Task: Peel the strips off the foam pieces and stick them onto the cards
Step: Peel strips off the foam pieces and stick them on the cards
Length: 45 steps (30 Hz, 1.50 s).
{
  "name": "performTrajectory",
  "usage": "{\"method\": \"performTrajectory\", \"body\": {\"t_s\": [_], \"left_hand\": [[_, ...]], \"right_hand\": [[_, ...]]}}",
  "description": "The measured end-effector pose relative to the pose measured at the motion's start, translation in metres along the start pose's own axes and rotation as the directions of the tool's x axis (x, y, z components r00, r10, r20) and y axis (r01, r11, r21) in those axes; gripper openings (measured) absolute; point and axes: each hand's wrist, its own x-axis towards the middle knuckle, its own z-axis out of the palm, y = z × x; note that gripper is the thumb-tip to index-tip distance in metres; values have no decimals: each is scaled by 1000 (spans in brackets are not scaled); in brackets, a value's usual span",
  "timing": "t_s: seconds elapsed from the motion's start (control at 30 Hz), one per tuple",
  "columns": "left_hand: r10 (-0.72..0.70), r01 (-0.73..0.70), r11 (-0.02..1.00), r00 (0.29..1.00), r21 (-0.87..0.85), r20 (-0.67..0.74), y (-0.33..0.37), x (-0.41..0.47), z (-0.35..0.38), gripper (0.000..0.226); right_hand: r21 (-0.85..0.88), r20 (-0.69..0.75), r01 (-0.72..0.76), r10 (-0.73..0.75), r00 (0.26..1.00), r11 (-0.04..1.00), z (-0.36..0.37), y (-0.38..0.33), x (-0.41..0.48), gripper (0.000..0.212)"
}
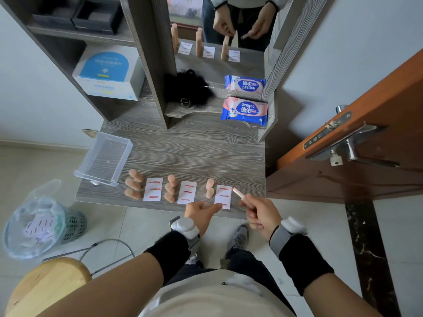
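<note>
Three white paper cards point(187, 192) sit in a row along the front edge of the grey wood-grain desk point(194, 152), each with peach foam pieces point(170, 188) just left of it. The clear plastic tray point(105, 160) is behind them at the left edge, and the mesh wastebasket point(45, 225) is on the floor further left.

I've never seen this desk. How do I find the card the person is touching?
Find the grey wooden desk and the row of three white cards along its near edge. Take the rightmost card. Only that one has the thumb of the left hand on its near end.
</note>
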Motion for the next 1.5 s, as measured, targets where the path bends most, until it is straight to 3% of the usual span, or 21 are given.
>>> {"method": "performTrajectory", "body": {"t_s": [0.1,0.27,0.4,0.5,0.63,0.8,0.93,1.0,1.17,1.27,1.37,1.5], "left_hand": [[44,-40,994,998,-104,44,21,-12,0,27],[67,-52,975,996,-215,62,48,-25,-1,48],[65,-47,951,997,-306,50,54,-33,-14,31],[86,-64,939,995,-339,51,56,-37,-27,27],[110,-98,941,994,-324,21,59,-43,-38,40],[113,-125,932,992,-340,-55,64,-48,-46,53],[100,-104,922,995,-372,-30,68,-51,-51,44],[107,-106,926,994,-361,-17,68,-53,-52,46],[131,-134,934,991,-330,-30,72,-59,-51,47],[133,-142,930,990,-338,-50,70,-59,-51,47],[131,-139,929,990,-344,-46,71,-59,-51,52],[132,-148,928,989,-341,-72,71,-59,-52,42]], "right_hand": [[97,73,-40,33,997,994,14,-2,-7,39],[184,189,-65,29,982,981,32,-1,-13,43],[204,184,-39,1,983,978,48,-3,-20,37],[177,136,36,-61,989,983,61,-4,-26,21],[118,150,137,-154,977,984,72,-8,-30,7],[149,209,26,-58,976,989,76,-12,-29,42],[99,195,98,-116,974,990,80,-10,-31,27],[84,175,129,-142,974,988,80,-12,-31,32],[93,194,51,-68,979,994,78,-13,-31,29],[84,209,98,-113,971,992,80,-12,-33,19],[71,200,162,-173,964,984,81,-13,-34,25],[94,223,80,-100,970,992,81,-15,-33,30]]}}
